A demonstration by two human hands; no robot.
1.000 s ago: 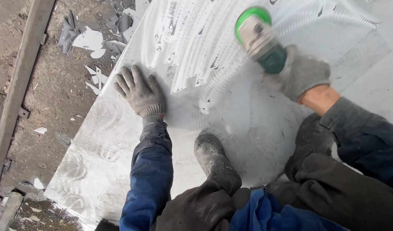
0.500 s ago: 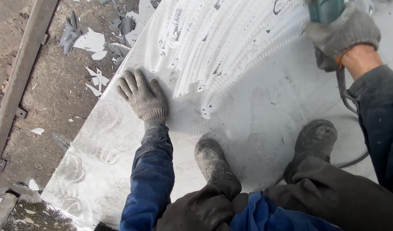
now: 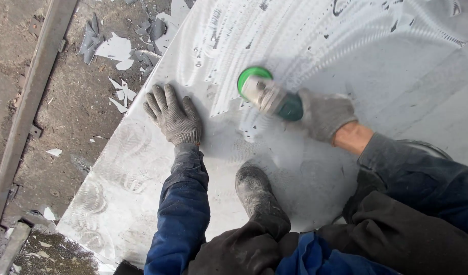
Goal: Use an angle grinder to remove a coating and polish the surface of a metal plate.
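My left hand (image 3: 174,116), in a grey knit glove, lies flat with fingers spread on a large pale metal sheet (image 3: 346,66) near its left edge. My right hand (image 3: 324,114), also gloved, grips a green angle grinder (image 3: 268,95) whose green-rimmed disc rests on the sheet just right of my left hand. Curved grinding marks fan across the sheet above the tool. My dusty boot (image 3: 254,191) stands on the sheet below the grinder.
Bare dirt ground (image 3: 65,127) lies left of the sheet, littered with torn white and grey scraps (image 3: 116,51). A long rusty metal rail (image 3: 30,102) runs diagonally along the far left. The sheet's left edge slants down towards the lower left.
My right hand has swept the grinder from the sheet's upper right down and left, close to my left hand. My left hand stayed pressed in place.
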